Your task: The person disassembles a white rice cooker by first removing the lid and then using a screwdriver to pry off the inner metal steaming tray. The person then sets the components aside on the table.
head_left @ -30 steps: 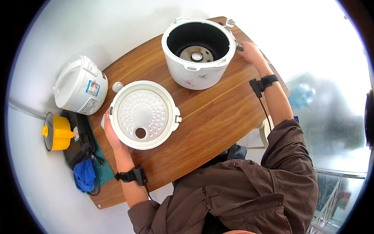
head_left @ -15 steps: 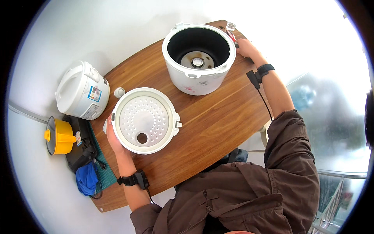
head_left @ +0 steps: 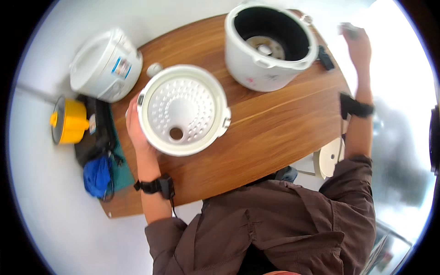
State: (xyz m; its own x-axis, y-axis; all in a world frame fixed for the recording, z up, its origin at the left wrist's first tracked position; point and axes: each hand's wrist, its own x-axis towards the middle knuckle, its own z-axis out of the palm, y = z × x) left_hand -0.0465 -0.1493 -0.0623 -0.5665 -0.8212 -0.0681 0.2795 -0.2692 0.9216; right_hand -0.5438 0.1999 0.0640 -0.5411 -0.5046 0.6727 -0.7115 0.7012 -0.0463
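My left hand [head_left: 136, 128] is closed on the left rim of a round white rice cooker lid [head_left: 158, 105], its dimpled metal inner side facing up and a round hole near its lower edge. Out past the table's right edge, my right hand [head_left: 359, 43] is raised, its fingers closed on a small grey thing [head_left: 350, 30] too blurred to name. The open white rice cooker body [head_left: 266, 79] stands at the far right of the table, its dark inside and heating plate [head_left: 277, 47] showing. Right of the body lies a black object [head_left: 325, 58].
A second white rice cooker [head_left: 103, 71] stands at the left, with a small white round part [head_left: 154, 69] beside it. A yellow pot [head_left: 73, 121], a black case [head_left: 94, 142], a blue cloth [head_left: 97, 176] and a green mat [head_left: 121, 172] line the left side. A cream round thing [head_left: 329, 156] sits below the table's right edge.
My right hand has left the spot behind the cooker body and swung out right, carrying a small grey thing. My left hand keeps its grip on the lid. The whole view has shifted.
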